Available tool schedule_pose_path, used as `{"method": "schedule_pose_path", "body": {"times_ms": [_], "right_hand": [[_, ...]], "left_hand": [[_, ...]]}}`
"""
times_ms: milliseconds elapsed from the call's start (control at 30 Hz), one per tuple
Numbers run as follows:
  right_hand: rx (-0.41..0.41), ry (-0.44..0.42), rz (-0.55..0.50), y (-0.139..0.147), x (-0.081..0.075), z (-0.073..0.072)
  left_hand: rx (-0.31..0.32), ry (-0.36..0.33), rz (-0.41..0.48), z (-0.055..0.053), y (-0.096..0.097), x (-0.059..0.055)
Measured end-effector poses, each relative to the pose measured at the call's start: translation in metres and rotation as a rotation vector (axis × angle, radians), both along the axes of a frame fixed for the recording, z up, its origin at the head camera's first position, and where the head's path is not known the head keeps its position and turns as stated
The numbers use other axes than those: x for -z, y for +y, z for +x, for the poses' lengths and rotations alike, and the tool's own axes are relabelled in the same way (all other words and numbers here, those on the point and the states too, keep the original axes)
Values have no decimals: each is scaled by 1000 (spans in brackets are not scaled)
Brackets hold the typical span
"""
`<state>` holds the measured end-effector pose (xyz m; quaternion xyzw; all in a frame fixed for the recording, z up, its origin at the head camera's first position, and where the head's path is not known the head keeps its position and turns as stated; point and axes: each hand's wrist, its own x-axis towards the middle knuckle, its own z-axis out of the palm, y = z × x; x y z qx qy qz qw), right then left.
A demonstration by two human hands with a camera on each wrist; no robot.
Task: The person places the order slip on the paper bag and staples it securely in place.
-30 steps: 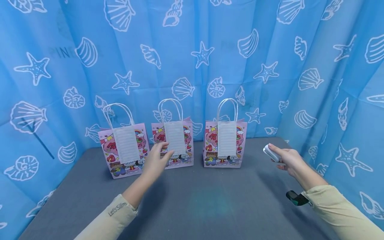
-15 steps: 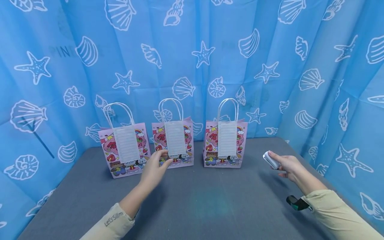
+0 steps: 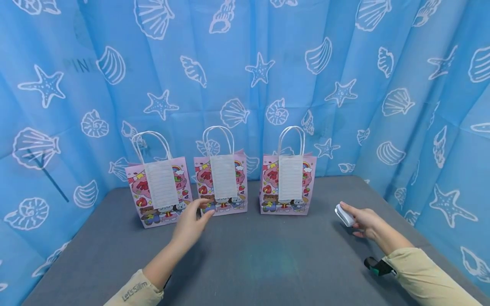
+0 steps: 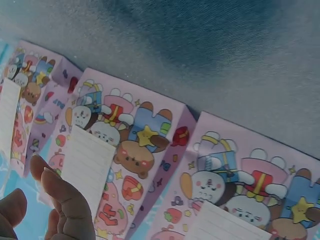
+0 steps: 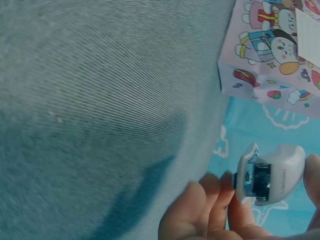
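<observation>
My right hand [image 3: 365, 221] holds a small white stapler [image 3: 344, 215] above the table, right of the bags. In the right wrist view the stapler [image 5: 287, 172] sits between thumb and fingers, its open end turned towards the fingers. My left hand [image 3: 189, 223] holds nothing, its fingers loosely bent and apart from the thumb, in front of the left bag [image 3: 138, 187] and the middle bag [image 3: 204, 174]. A right bag [image 3: 269, 187] stands apart from these two. All are pink paper gift bags with cartoon animals. Lined white papers [image 3: 290, 176] cover part of each front.
The bags stand upright in a row on the grey table [image 3: 245, 263], white handles [image 3: 291, 129] raised. Behind and beside the table hangs a blue curtain [image 3: 237, 55] with white shells and starfish. A dark strap [image 3: 377, 265] shows at my right cuff.
My left hand has drawn back from the middle bag, down and to the left. My right hand has lowered slightly with the stapler. The bags have stayed put.
</observation>
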<state>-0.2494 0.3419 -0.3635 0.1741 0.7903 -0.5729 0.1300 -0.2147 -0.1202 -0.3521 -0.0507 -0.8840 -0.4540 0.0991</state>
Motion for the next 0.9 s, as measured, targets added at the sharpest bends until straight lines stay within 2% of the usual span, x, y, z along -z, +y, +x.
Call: {"method": "schedule_pose_path", "body": {"times_ms": [133, 367, 600, 733, 900], "right_hand": [[-9, -13, 26, 1, 11, -1], [16, -33, 95, -5, 13, -3], [56, -72, 161, -4, 21, -10], [37, -73, 221, -6, 24, -15], [2, -28, 292, -8, 24, -19]], "left_hand": [[-8, -35, 20, 5, -9, 1], [-38, -47, 11, 9, -26, 0], [-64, -82, 6, 10, -41, 1], [-74, -96, 5, 11, -49, 2], [-104, -103, -12, 14, -61, 2]]}}
